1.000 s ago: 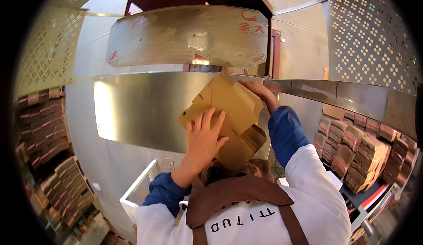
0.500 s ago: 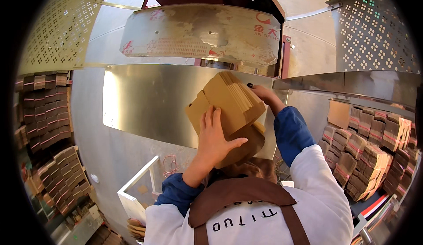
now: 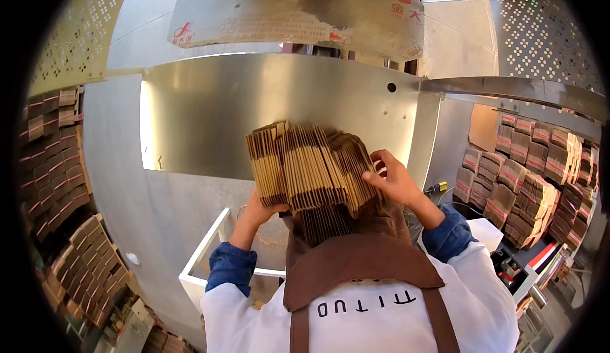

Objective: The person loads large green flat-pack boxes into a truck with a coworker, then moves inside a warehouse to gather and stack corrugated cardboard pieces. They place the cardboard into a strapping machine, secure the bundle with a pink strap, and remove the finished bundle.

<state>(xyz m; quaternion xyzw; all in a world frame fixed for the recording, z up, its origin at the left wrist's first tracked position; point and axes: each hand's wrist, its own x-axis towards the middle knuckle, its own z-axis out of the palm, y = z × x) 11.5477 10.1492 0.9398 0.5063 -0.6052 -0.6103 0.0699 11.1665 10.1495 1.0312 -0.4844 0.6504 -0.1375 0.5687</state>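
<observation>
Both hands clamp a stack of flattened cardboard sleeves (image 3: 309, 169) edge-up before the steel panel (image 3: 279, 105): left hand (image 3: 259, 212) underneath, right hand (image 3: 391, 178) curled over its side. Uneven squeeze may let the fanned sheets slip apart and spill.

Both your arms reach up in blue sleeves. Your left hand (image 3: 255, 212) is low with its fingers curled up tight. Your right hand (image 3: 391, 178) is higher, fingers bent and pressing in from the side.
</observation>
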